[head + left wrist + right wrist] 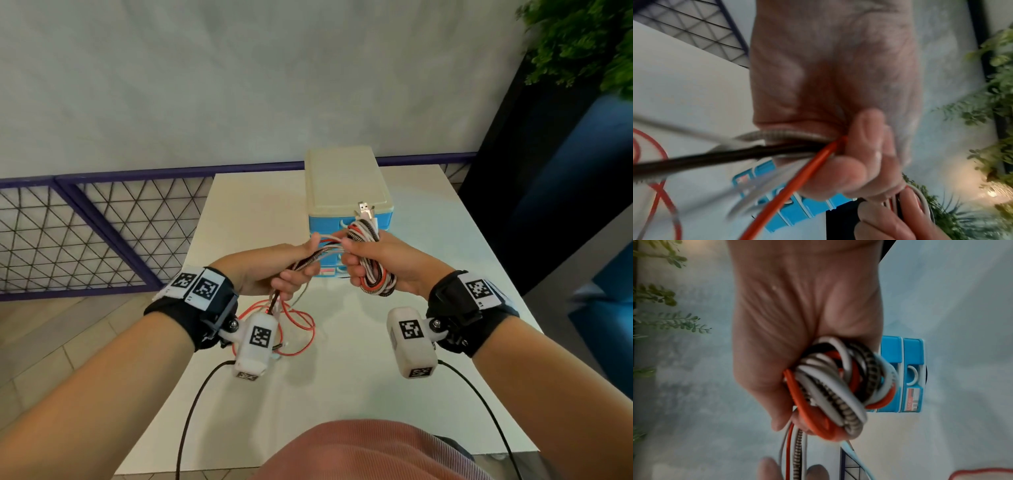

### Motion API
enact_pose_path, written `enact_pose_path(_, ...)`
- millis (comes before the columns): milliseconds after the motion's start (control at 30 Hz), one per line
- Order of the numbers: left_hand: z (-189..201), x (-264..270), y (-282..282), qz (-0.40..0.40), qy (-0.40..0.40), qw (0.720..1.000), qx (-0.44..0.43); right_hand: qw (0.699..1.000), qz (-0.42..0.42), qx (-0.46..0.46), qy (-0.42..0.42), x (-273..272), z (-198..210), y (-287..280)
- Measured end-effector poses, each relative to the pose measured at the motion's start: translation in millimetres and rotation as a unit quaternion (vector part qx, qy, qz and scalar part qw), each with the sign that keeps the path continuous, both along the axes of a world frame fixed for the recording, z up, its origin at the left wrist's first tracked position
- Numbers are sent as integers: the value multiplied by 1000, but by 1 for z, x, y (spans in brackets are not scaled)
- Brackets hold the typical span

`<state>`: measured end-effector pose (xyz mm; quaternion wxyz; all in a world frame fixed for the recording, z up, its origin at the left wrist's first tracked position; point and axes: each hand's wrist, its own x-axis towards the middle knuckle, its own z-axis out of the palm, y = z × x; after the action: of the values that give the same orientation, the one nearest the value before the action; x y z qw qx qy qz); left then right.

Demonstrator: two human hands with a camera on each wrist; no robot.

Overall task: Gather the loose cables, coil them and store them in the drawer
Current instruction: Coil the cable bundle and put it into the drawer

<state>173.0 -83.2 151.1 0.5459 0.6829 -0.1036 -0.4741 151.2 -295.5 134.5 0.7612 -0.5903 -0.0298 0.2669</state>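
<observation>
My right hand [370, 263] grips a coiled bundle of cables [373, 274], red, white and black-and-white braided, held above the white table [376, 377]. A USB plug [365, 207] sticks up out of the top of the bundle. The same coil fills the fist in the right wrist view, cable bundle [834, 386]. My left hand [284, 270] holds the loose strands [308, 260] that run from the bundle, fingers curled round them. In the left wrist view the strands [789, 146] pass through the fist. The free ends trail down in red loops [301, 325] onto the table.
A small blue drawer unit with a cream lid [342, 181] stands on the table just behind my hands. A purple-framed wire fence [85, 233] runs along the left. A plant [582, 44] and a dark blue seat [599, 205] are on the right.
</observation>
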Motion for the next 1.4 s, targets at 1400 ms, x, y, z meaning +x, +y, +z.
enact_pose_path(1400, -12, -42, -57, 167, -494, 846, 111, 995, -90, 2, 28, -8, -7, 28)
